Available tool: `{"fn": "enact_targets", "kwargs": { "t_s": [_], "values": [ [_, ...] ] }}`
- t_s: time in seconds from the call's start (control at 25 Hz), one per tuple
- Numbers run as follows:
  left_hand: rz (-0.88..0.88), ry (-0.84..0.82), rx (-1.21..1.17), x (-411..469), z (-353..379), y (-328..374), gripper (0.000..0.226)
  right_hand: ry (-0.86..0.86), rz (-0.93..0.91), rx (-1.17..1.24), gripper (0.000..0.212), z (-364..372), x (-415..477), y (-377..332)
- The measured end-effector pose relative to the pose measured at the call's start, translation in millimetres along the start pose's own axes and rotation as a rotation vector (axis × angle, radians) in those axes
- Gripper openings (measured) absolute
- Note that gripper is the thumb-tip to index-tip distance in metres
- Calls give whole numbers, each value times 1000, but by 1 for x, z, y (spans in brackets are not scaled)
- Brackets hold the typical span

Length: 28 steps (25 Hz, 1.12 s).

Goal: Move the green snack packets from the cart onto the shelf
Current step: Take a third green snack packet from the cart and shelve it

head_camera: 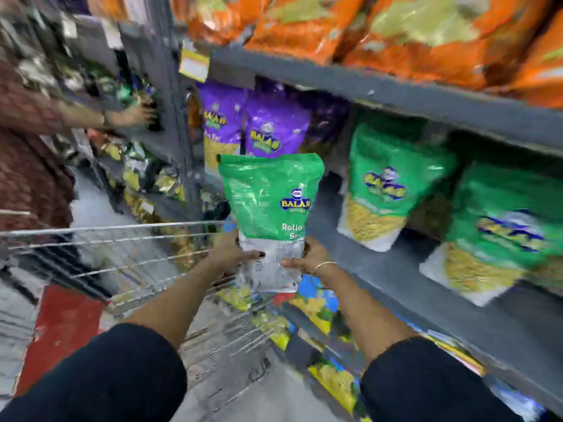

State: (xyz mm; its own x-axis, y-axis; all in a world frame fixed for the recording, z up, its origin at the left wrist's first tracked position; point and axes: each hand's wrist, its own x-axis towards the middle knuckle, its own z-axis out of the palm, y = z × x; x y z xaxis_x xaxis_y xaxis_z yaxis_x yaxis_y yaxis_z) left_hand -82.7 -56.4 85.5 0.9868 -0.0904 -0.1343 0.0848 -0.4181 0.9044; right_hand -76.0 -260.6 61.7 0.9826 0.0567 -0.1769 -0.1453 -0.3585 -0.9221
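While my left hand and right hand clasp the green packet by its lower end, upright above the cart, I should stand it on the shelf left of the 2 green packets there.

The green snack packet at the centre of the view carries a blue logo reading "BALAJI" in yellow letters. Below the logo, white letters begin "Ratla", cut off at the packet's edge, with a second line too blurred to read. Fine print on its white lower part is illegible.

At 12 o'clock from it, two purple packets on the shelf each show "BALAJI" in yellow.

At 3 o'clock, two green packets on the shelf bear the same logo shape, smeared beyond reading.

At 11 o'clock, a yellow shelf tag has unreadable print.
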Motion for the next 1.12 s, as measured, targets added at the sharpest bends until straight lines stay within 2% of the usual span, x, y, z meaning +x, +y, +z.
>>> {"fn": "enact_targets", "kwargs": {
  "t_s": [0.08,0.2,0.4,0.52,0.6,0.76,0.8,0.88,1.0,1.04,1.12],
  "values": [
    [82,-56,18,-13,37,46,70,90,-20,-10,51,-55,-43,-9],
    [211,-171,41,-25,98,105,50,239,-28,7,60,-129,-99,-7],
    [268,-455,-30,-48,203,168,52,444,47,38,76,-223,-192,15],
    [309,-560,19,-56,261,193,72,587,80,84,75,-260,-235,38],
    [340,-607,57,-62,299,205,75,686,128,121,81,-277,-257,62],
    [377,-734,144,-72,369,220,84,816,238,167,115,-313,-282,110],
    [365,-748,161,-72,386,224,84,838,269,150,111,-323,-286,117],
    [342,-742,196,-72,416,232,76,825,317,120,82,-342,-290,122],
    [351,-694,235,-71,442,245,63,838,343,176,55,-373,-272,142],
    [358,-676,220,-67,450,246,63,820,315,231,45,-380,-266,145],
    [356,-642,165,-55,462,247,67,820,263,165,31,-396,-252,144]
  ]
}}
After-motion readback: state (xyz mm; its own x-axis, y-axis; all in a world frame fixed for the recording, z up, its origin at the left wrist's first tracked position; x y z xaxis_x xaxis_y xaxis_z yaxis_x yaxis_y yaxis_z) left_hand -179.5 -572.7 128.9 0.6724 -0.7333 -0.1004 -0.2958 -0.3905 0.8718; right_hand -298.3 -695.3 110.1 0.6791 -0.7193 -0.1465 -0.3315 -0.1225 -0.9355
